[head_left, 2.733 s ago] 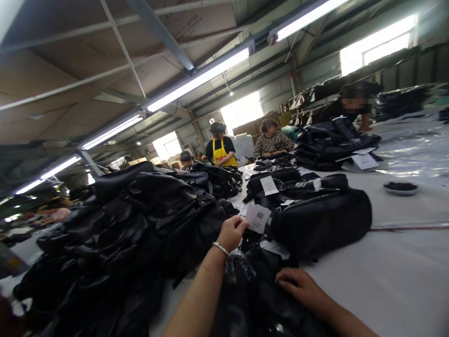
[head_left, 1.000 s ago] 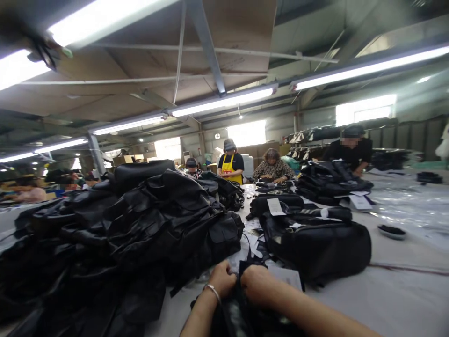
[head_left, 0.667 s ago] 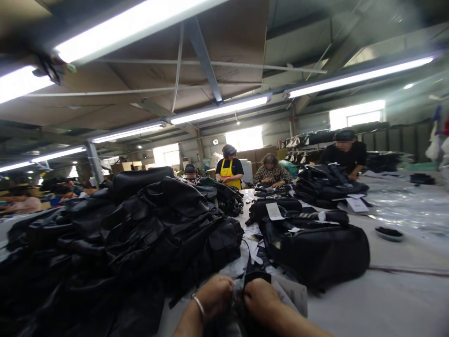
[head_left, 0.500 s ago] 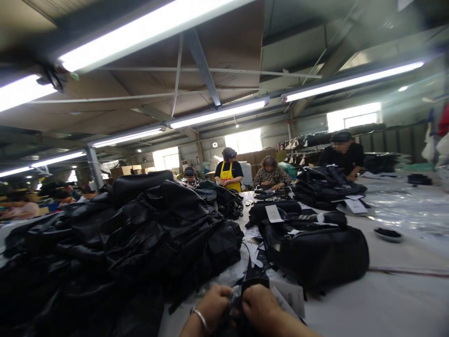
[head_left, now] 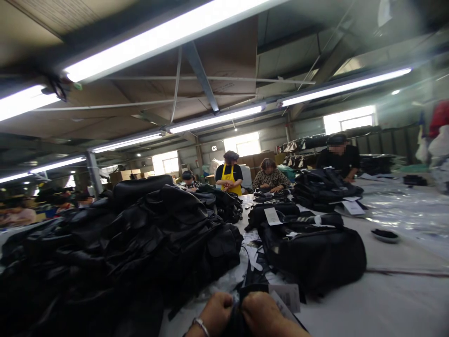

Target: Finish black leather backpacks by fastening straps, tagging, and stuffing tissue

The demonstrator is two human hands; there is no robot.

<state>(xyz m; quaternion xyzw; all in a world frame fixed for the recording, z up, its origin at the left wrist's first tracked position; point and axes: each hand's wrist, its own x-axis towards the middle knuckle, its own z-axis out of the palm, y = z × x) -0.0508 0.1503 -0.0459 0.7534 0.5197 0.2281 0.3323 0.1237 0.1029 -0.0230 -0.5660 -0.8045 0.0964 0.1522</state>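
Note:
At the bottom of the head view my left hand [head_left: 216, 311], with a bracelet at its wrist, is closed in a pinch at the edge of some dark material. Close beside it, my right hand [head_left: 260, 311] has its fingers curled around black fabric [head_left: 236, 320]. The fabric runs between both hands and out of the picture below; which part of a bag it is, I cannot tell. A white printed tag [head_left: 289, 296] lies just right of my right hand. Beyond the hands a black strap [head_left: 249, 271] and loose papers lie on the white table [head_left: 351, 306].
A large heap of black bags [head_left: 140, 238] fills the left side. One black bag [head_left: 315, 255] with a tag lies ahead on the right, near a small oval dish [head_left: 385, 235]. Clear plastic sheets [head_left: 403, 206] spread farther back. Several people sit or stand around the far end.
Both hands stay close together at the black fabric, with small shifts of the fingers. The shiny clear bit between them no longer shows. The view has tilted slightly upward.

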